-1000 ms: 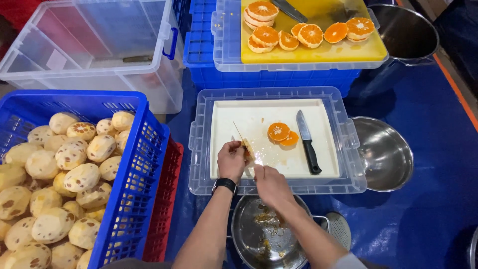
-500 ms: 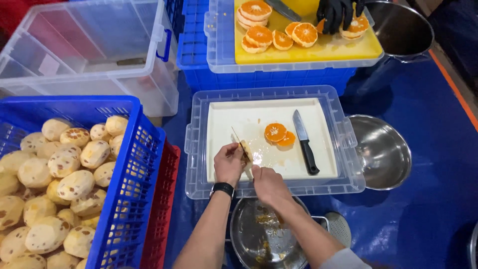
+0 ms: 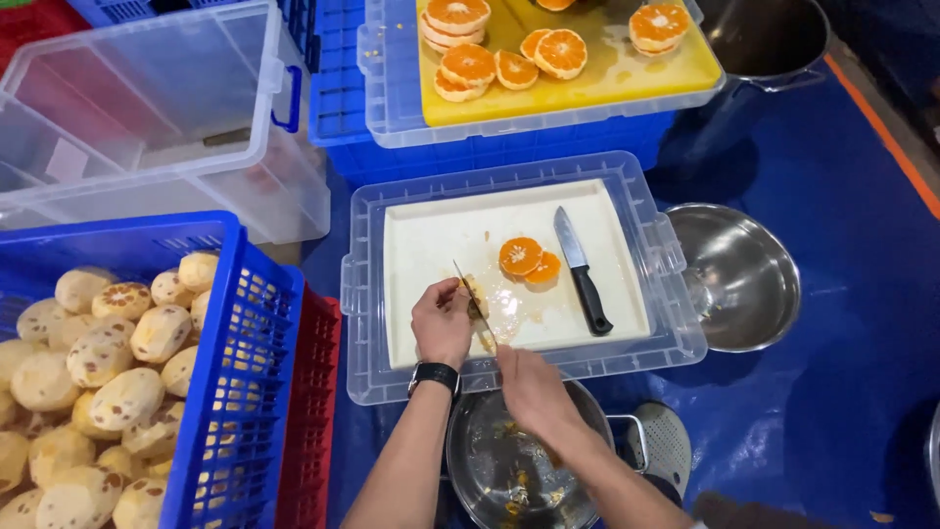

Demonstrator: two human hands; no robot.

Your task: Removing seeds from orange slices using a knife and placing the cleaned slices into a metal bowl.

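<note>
My left hand (image 3: 443, 321), a dark watch on its wrist, pins a small pale piece of peeled fruit (image 3: 476, 286) to the white cutting board (image 3: 431, 235). My right hand (image 3: 529, 387) grips a thin-bladed knife (image 3: 474, 304) whose blade lies across that piece. Two orange slices (image 3: 529, 261) lie in the middle of the board. A second knife with a black handle (image 3: 583, 272) rests to their right, untouched.
The board sits on a clear lid (image 3: 364, 294). A blue crate (image 3: 245, 372) of peeled fruit stands left. A steel bowl (image 3: 739, 279) is right, a steel pot (image 3: 509, 470) with scraps below. A yellow board (image 3: 587, 83) holds more slices; a clear bin (image 3: 166, 108) stands far left.
My hands stay at the board's near-left part with the knife on the fruit. A dark-gloved hand seen at the yellow board half a second ago is gone.
</note>
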